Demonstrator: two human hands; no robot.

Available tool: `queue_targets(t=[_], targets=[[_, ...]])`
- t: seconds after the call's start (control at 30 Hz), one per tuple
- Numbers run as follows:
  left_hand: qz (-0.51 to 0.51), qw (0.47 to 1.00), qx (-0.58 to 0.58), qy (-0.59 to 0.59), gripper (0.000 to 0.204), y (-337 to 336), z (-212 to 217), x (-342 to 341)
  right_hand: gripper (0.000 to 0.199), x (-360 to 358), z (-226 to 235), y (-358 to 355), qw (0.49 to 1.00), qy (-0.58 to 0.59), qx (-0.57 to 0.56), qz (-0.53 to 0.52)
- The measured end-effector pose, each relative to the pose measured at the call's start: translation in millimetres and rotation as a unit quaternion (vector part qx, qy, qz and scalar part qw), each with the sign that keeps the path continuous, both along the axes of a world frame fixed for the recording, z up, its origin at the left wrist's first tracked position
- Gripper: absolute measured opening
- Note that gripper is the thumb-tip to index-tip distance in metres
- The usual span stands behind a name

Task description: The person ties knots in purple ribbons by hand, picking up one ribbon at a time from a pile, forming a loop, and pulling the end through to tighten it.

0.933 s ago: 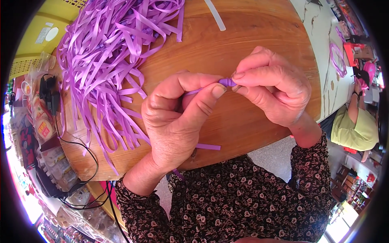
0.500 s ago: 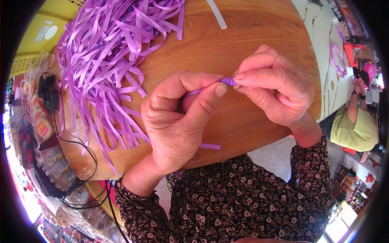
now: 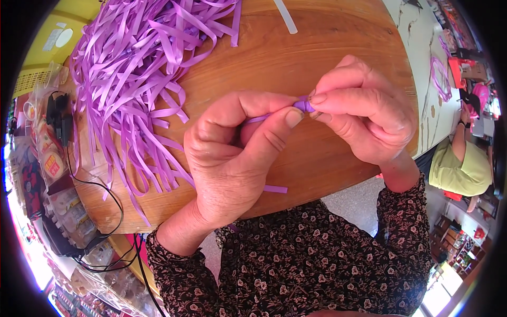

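Between my two hands, above the wooden table, is a purple ribbon [image 3: 304, 104] rolled or folded into a small tight bundle. My left hand [image 3: 237, 142] pinches it between thumb and forefinger, and a strip of the ribbon runs back into that palm. From the other side, the fingertips of my right hand [image 3: 364, 111] close on the bundle's right end. How the ribbon is wound under the fingertips is hidden. Beyond my left hand a large heap of loose purple ribbons [image 3: 132, 79] spreads over the table. One flat ribbon end [image 3: 275, 189] shows beside my left wrist.
The wooden table [image 3: 338, 31] carries a pale strip [image 3: 285, 16] at its far side. A yellow basket [image 3: 31, 79] stands at the far left, near bagged goods and black cables [image 3: 122, 211]. On the right are a white marbled surface [image 3: 422, 68] and another person in a yellow-green shirt [image 3: 460, 168].
Both hands have shifted slightly to the right with the small purple bundle held between them. The grip looks much the same.
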State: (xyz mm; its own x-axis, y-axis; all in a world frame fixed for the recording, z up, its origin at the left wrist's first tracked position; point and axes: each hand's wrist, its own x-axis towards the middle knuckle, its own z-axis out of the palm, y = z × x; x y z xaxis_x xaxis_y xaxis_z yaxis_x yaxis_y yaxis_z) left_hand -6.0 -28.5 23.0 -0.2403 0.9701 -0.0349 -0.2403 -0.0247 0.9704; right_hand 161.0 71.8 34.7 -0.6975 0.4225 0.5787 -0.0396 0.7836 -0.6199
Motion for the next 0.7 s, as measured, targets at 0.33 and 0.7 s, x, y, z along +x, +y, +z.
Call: queue_targets(t=[0.33,0.7], targets=[[-0.01,0.992,0.077,0.099,0.014,-0.4,-8.6,3.1,0.018,-0.3,1.8,-4.4,0.999,-0.007,-0.03,-0.016],[-0.007,0.974,0.095,0.207,0.014,-0.5,-4.0,3.4,0.017,0.9,7.2,-2.1,0.998,-0.04,0.055,-0.002]])
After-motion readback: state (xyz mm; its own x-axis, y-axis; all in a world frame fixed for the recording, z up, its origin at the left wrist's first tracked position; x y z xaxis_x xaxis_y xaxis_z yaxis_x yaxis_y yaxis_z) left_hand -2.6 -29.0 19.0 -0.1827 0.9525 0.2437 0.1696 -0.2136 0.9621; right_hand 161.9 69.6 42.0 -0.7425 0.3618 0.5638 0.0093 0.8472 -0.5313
